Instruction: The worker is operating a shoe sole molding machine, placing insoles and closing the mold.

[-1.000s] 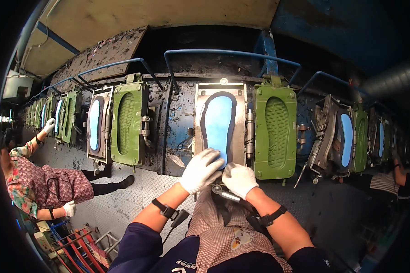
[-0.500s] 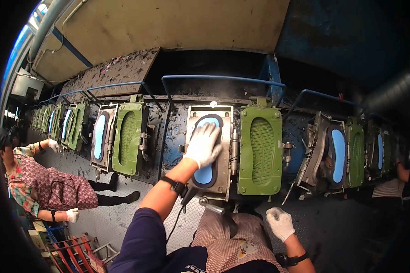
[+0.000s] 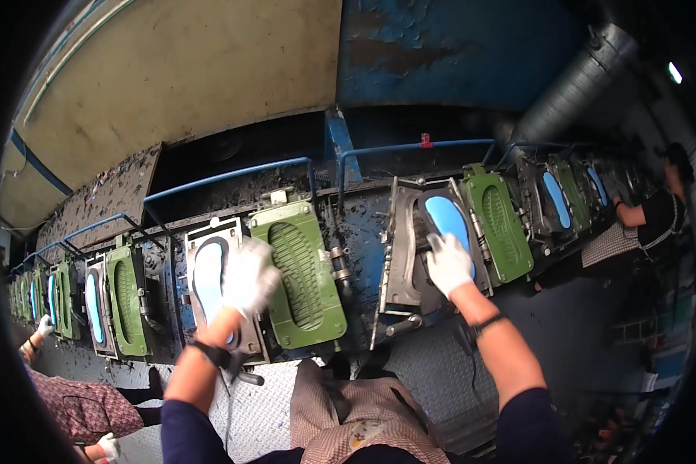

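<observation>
In a white knit glove, my left hand [image 3: 251, 274] is smeared by motion over the right side of a metal mould half [image 3: 223, 228]. A light blue insole [image 3: 207, 271] with a dark rim lies in that half. To its right is the hinged green half [image 3: 298, 274], with a tread-patterned sole hollow. My right hand [image 3: 450, 267], gloved too, reaches into the right-hand mould, fingers curled in at the lower left edge of its blue insole [image 3: 445, 215]; what they grip is hidden. Beside that insole tilts a grey metal plate [image 3: 400, 259] with a sole-shaped opening.
Another green mould half [image 3: 503, 224] adjoins the right mould. Similar open moulds line the bench both ways. Blue rails [image 3: 232, 179] run behind them. Metal handles [image 3: 249, 379] jut toward me. Co-workers stand at left [image 3: 85, 402] and right [image 3: 649, 224]. Dark scraps litter the bench.
The view has swung right. My left hand has left its flat place on the blue insole for the mould's right side. My right hand has moved from beside my apron to the right-hand mould.
</observation>
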A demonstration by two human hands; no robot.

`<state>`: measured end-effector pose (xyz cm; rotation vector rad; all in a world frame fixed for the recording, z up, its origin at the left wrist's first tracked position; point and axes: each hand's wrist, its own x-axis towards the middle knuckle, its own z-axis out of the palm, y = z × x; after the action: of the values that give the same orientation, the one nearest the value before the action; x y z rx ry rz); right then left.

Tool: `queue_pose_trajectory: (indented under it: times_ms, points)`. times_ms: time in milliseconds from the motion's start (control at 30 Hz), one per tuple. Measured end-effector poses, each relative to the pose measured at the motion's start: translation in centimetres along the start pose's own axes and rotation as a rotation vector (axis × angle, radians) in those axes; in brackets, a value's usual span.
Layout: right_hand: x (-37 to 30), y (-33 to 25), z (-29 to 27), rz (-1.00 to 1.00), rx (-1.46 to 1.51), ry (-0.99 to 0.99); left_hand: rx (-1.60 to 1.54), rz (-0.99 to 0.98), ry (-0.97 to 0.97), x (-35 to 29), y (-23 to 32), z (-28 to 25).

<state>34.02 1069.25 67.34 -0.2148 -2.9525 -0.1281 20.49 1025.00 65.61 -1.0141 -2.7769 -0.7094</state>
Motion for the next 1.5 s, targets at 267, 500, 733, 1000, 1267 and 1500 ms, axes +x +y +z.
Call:
queue_pose_trajectory:
  times_ms: [267, 500, 733, 1000, 1267, 1500]
  points:
    - [7.7, 5.4, 5.7, -0.025, 0.122, -0.321, -0.474, -0.471, -0.042, -1.1, 26.6, 14.7]
    - [7.6, 7.6, 5.5, 0.051, 0.315, -0.320, -0.558, -0.784, -0.224, 1.3, 30.9, 17.5]
    - [10.8, 10.4, -5.5, -0.203, 0.433, -0.102, -1.118, -0.844, -0.288, 4.1, 34.6, 22.0]
    - [4.2, 11.8, 6.5, -0.039, 0.545, -0.193, -0.659, -0.864, -0.038, 6.5, 37.8, 23.4]
    - [-7.1, 18.3, 3.4, -0.405, 0.878, -0.176, -0.425, 0.107, 0.103, 8.4, 34.5, 23.4]
    - [-5.1, 17.5, 3.8, -0.216, 0.980, -0.140, -0.502, 0.022, 0.194, 8.5, 35.8, 23.4]
